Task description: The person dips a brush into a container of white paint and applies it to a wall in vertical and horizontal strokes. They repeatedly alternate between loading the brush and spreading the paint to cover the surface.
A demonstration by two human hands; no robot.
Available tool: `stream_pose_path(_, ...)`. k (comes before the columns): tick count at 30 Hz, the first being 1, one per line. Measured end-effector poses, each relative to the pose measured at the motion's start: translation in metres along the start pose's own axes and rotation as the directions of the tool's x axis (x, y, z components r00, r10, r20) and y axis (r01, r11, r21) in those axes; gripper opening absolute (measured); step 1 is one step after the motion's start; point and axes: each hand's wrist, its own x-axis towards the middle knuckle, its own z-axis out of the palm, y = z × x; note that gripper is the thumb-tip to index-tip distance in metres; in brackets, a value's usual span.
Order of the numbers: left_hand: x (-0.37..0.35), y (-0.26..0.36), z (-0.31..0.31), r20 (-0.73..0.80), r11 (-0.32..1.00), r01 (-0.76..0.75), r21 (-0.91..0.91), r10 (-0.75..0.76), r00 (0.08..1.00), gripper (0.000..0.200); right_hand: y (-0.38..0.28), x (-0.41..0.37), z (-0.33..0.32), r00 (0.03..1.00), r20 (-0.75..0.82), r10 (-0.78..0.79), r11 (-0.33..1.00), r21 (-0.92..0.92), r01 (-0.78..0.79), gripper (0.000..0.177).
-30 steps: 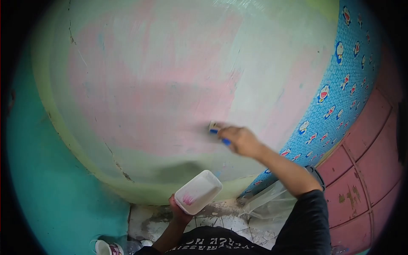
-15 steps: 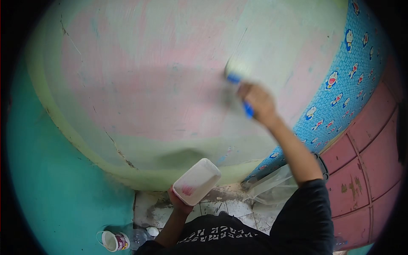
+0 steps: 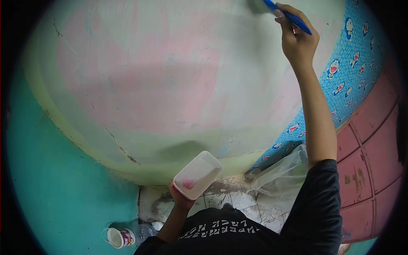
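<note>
My right hand (image 3: 300,38) is raised at the upper right, fingers closed round the blue handle of a paintbrush (image 3: 293,18). The brush's bristle end lies beyond the top edge of the view. Below, my left hand (image 3: 182,198) grips the lower left side of a white rectangular tray (image 3: 205,171), tilted in front of me. Pinkish-red streaks mark its inside. The wall (image 3: 140,85) ahead bears pale, whitish-green paint over pink patches, and a long crack runs down its left part.
Blue cartoon-patterned covering (image 3: 335,87) borders the wall on the right, beside a pink panelled surface (image 3: 361,170). Clear plastic sheeting (image 3: 280,174) stands low at right. A small paint bucket (image 3: 120,237) and a clear plastic bottle (image 3: 144,233) are at lower left, by the teal wall (image 3: 63,182).
My right hand has moved up and to the right with the paintbrush, whose bristles have left the view. The tray in my left hand has stayed nearly in place.
</note>
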Motion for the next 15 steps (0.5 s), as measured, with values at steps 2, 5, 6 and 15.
stream_pose_path(2,0.002,0.0,-0.006,0.002,1.0,0.008,-0.009,-0.008,1.0,0.079,-0.006,-0.027,0.002,0.992,0.045,-0.121,0.973,-0.192,0.128,0.019)
stream_pose_path(5,-0.003,0.005,-0.001,0.05,0.999,0.005,-0.034,-0.003,0.999,0.079,-0.007,-0.13,0.014,0.887,0.354,-0.297,0.911,-0.172,0.374,0.031)
stream_pose_path(6,-0.002,0.005,-0.006,0.022,0.998,0.004,-0.059,-0.002,1.0,0.081,0.002,-0.191,0.015,0.829,0.52,-0.206,0.948,-0.105,0.301,0.051)
stream_pose_path(15,-0.024,0.019,-0.033,0.0,0.996,-0.077,-0.039,0.077,0.997,0.077,-0.023,-0.167,0.0,0.728,0.684,0.045,0.98,0.111,-0.165,0.033)
